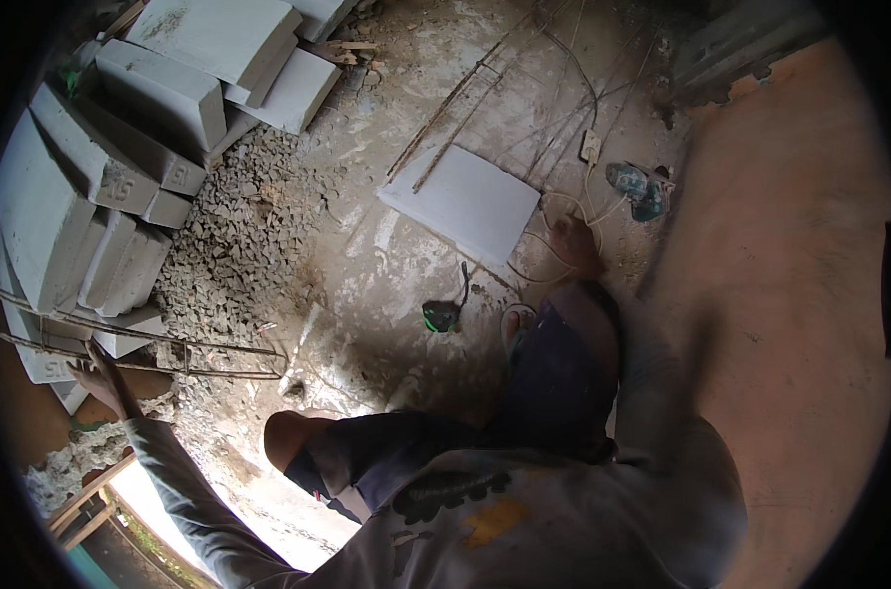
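Seemingly, the left hand (102,383), fingers spread, touches rebar (229,374) beside concrete blocks (43,211); I can't tell whether the right hand (576,246) grips the cable (537,281), whose slack loops could snag the foot (517,316).

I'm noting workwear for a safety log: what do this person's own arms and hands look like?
The left sleeve is long, grey and creased, with no marking I can make out. The right sleeve also looks greyish, but blur and shade hide its detail. The left hand and right hand appear ungloved.

Two hands (102,381) (576,245), one white slab (465,204), one tape measure (439,316), over ten stacked blocks (48,216)
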Action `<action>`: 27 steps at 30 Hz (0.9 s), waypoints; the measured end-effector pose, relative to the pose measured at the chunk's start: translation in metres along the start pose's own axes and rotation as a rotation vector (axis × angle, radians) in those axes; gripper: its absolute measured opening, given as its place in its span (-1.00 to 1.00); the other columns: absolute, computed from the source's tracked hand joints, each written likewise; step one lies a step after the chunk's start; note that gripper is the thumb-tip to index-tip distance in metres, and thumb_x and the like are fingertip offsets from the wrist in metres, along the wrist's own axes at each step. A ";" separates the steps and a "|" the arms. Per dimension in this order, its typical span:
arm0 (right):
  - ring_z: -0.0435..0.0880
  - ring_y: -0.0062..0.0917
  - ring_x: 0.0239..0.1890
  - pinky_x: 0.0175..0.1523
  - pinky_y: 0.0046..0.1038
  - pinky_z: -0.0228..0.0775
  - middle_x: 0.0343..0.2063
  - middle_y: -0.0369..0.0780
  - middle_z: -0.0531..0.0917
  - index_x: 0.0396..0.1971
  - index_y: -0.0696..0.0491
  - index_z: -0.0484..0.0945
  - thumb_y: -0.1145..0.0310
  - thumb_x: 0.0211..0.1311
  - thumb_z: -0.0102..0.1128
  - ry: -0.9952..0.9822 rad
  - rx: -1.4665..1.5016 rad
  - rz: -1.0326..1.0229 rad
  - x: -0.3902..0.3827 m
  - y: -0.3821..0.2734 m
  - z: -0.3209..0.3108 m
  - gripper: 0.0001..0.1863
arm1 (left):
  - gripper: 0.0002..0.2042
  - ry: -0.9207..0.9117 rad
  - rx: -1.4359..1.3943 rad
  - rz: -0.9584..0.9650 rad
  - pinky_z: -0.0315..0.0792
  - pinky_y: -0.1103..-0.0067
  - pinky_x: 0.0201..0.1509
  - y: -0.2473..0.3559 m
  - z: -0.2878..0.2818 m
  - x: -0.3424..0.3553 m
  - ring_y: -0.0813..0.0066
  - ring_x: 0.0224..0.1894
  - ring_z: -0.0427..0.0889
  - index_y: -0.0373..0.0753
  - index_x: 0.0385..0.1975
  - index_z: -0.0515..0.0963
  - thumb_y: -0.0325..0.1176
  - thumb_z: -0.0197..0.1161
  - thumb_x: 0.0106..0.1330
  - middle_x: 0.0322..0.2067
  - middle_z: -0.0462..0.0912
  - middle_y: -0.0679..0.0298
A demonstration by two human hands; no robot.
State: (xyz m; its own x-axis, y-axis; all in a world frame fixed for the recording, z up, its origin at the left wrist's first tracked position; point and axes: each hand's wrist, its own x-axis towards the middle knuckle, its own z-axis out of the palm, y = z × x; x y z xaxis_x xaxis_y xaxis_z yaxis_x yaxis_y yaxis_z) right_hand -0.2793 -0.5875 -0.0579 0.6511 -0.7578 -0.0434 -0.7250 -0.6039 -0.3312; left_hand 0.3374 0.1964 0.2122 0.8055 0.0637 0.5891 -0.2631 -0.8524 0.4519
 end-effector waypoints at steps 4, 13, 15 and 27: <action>0.77 -0.15 -0.31 -0.17 -0.16 0.59 -0.35 -0.02 0.75 -0.24 0.12 0.66 0.20 0.42 0.24 -0.119 0.599 0.021 0.123 -0.035 0.033 -0.74 | -0.15 -0.066 0.005 -0.110 0.47 0.24 0.39 0.043 -0.020 -0.092 -0.01 0.38 0.51 -0.44 0.58 0.07 -0.01 0.32 0.54 0.46 0.29 -0.26; 0.74 -0.41 -0.28 -0.28 -0.38 0.58 -0.22 -0.06 0.73 -0.09 0.15 0.64 0.13 0.55 0.20 -0.192 1.529 0.671 0.327 -0.148 0.078 -0.66 | -0.32 -0.441 0.240 -0.562 0.44 0.14 0.38 0.072 -0.169 -0.350 -0.05 0.38 0.45 -0.08 0.61 0.17 -0.22 0.31 0.58 0.48 0.24 -0.19; 0.75 -0.38 -0.13 -0.16 -0.40 0.61 -0.07 -0.02 0.71 0.04 0.12 0.63 0.13 0.57 0.15 -0.206 1.631 0.823 0.333 -0.166 0.074 -0.65 | -0.33 -0.484 0.155 -0.724 0.46 0.15 0.34 0.066 -0.208 -0.393 -0.03 0.37 0.46 -0.09 0.60 0.18 -0.24 0.31 0.58 0.48 0.25 -0.19; 0.33 -0.49 -0.41 -0.43 -0.40 0.27 -0.28 -0.23 0.40 -0.14 -0.02 0.37 0.34 0.63 0.00 -0.091 1.891 0.834 0.310 -0.287 -0.091 -0.93 | -0.50 -0.788 -0.141 -0.057 0.45 0.31 0.39 0.303 -0.065 -0.191 0.23 0.37 0.55 -0.31 0.43 0.43 -0.15 0.19 0.64 0.36 0.57 0.05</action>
State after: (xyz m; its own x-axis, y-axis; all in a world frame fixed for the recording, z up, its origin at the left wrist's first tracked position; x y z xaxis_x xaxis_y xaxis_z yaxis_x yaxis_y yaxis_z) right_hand 0.1100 -0.6719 0.1098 0.4101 -0.6074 -0.6803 0.2492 0.7922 -0.5571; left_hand 0.0696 -0.0406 0.2800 0.9438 -0.3250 -0.0604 -0.2324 -0.7822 0.5781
